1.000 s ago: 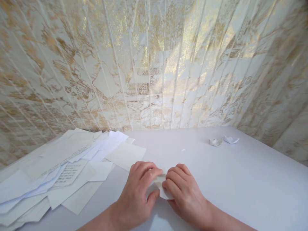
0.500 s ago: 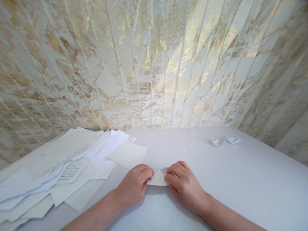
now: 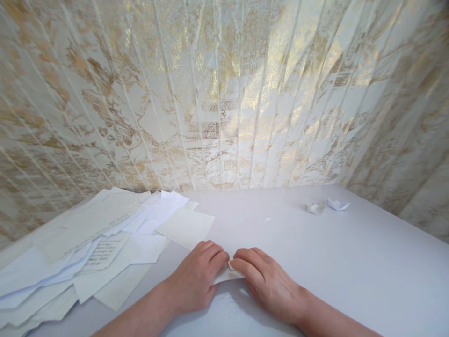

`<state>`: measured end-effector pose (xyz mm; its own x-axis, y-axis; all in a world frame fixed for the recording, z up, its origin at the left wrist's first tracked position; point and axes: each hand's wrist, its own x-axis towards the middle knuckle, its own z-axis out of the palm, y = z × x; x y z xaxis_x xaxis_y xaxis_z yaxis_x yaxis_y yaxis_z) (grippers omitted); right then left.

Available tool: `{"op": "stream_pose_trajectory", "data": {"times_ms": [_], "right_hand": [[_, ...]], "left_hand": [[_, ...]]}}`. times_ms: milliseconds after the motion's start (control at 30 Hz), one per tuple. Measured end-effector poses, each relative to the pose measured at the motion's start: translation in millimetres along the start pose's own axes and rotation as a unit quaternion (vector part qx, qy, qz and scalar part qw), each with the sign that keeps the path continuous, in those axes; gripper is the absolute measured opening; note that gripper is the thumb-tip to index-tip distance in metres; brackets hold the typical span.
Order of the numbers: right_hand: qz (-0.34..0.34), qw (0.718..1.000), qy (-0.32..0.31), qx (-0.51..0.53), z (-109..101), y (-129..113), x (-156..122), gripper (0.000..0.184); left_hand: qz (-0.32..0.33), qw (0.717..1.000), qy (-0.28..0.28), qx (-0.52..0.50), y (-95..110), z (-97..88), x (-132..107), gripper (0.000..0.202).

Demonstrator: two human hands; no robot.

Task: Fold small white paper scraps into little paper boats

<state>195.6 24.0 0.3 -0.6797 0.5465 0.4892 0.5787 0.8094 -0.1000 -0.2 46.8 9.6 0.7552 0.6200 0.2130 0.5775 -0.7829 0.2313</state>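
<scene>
Paper piece (image 3: 228, 275), small, white, folded; person's left hand (image 3: 196, 277) and right hand (image 3: 271, 283) grasp it with fingers, over smooth white table (image 3: 351, 267).

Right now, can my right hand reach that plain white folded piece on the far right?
Probably, with a reach: no object shows directly between the right hand and the plain white folded piece; the printed folded piece sits just to its left. But the hand would first need to release the held paper.
</scene>
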Motion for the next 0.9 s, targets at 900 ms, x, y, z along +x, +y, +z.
{"op": "stream_pose_trajectory", "data": {"times_ms": [900], "right_hand": [[0.263,0.952,-0.045,0.148,1.8,3.7,2.6,0.013]], "left_hand": [[-0.254,0.961,-0.087,-0.068,12.1,-12.3,0.3,0.016]]}}
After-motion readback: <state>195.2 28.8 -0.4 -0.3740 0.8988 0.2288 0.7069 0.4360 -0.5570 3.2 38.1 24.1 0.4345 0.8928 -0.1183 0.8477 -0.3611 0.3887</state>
